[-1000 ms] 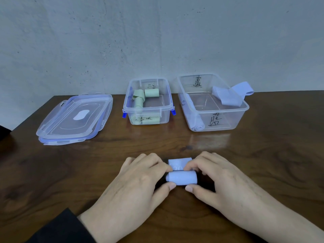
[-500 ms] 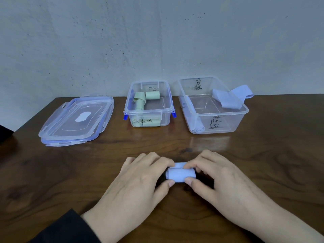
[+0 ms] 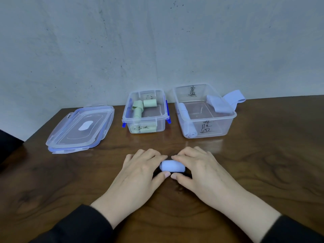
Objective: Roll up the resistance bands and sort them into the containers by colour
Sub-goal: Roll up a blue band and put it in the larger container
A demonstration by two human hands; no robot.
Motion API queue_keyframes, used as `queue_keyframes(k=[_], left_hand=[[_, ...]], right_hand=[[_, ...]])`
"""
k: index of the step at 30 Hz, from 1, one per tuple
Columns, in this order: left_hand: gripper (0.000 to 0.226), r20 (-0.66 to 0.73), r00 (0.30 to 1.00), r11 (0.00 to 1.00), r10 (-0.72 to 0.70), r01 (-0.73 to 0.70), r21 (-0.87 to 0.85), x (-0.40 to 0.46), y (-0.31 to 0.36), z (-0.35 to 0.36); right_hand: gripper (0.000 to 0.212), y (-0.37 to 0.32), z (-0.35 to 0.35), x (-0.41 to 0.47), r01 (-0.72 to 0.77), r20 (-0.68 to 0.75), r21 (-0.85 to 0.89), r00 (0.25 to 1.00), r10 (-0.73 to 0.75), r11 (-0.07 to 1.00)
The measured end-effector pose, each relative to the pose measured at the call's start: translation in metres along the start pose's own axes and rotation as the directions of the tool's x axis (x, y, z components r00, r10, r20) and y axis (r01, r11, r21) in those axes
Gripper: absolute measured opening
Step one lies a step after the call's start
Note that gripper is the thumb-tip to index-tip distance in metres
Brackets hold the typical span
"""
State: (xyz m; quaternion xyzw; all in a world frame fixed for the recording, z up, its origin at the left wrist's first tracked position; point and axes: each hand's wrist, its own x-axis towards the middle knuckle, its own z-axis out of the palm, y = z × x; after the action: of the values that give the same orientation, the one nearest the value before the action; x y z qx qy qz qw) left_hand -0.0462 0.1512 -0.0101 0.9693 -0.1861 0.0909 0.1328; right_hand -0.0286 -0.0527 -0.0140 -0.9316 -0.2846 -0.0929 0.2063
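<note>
The blue band (image 3: 172,166) lies on the wooden table (image 3: 263,172) as a tight, nearly finished roll, caught between both hands. The left hand (image 3: 140,171) curls round its left end, fingers arched over the far side and the thumb tucked against the near side; the right hand (image 3: 201,169) mirrors this on the right end. The two thumb tips almost meet just under the roll, and the index fingertips almost meet just beyond it, so only the middle of the roll shows between them.

Past the fingertips, well apart from them, stand two clear containers. Beyond the left hand's fingers is the smaller container (image 3: 146,118), holding several rolled green bands (image 3: 149,103). Beyond the right hand's fingers is the larger container (image 3: 205,116), with one rolled blue band along its left wall (image 3: 185,120) and an unrolled blue band (image 3: 226,102) draped over its right rim. Two stacked lids (image 3: 80,128) lie far to the left of the left hand.

The likely risk is that the roll springs loose when the grip shifts for lifting: elastic band wants to unwind, and no fastening is visible on its free end. Lifting with one hand pinching only an end could let the layers telescope. Dropping it in the nearer-looking green container would spoil the sort.
</note>
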Motion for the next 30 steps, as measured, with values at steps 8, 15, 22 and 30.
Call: queue_keyframes(k=[8, 15, 22, 30], left_hand=[[0.037, -0.241, 0.969, 0.953, -0.062, -0.014, -0.302, 0.019, 0.02, 0.0], [0.042, -0.169, 0.985, 0.967, 0.031, -0.072, -0.244, 0.024, 0.026, 0.009], [0.041, -0.091, 0.995, 0.963, 0.028, -0.051, -0.265, 0.022, 0.03, 0.009], [0.04, -0.05, 0.955, 0.558, -0.291, 0.127, -0.82, 0.035, 0.04, -0.003]], right_hand=[[0.024, 0.011, -0.012, 0.005, -0.119, -0.046, 0.374, 0.988, 0.147, 0.92], [0.022, 0.025, -0.012, 0.003, -0.204, 0.035, 0.401, 0.978, 0.207, 0.893], [0.024, 0.029, -0.012, 0.004, -0.205, 0.043, 0.493, 0.976, 0.212, 0.846], [0.012, 0.025, -0.023, 0.006, -0.255, 0.161, 0.87, 0.956, 0.247, 0.422]])
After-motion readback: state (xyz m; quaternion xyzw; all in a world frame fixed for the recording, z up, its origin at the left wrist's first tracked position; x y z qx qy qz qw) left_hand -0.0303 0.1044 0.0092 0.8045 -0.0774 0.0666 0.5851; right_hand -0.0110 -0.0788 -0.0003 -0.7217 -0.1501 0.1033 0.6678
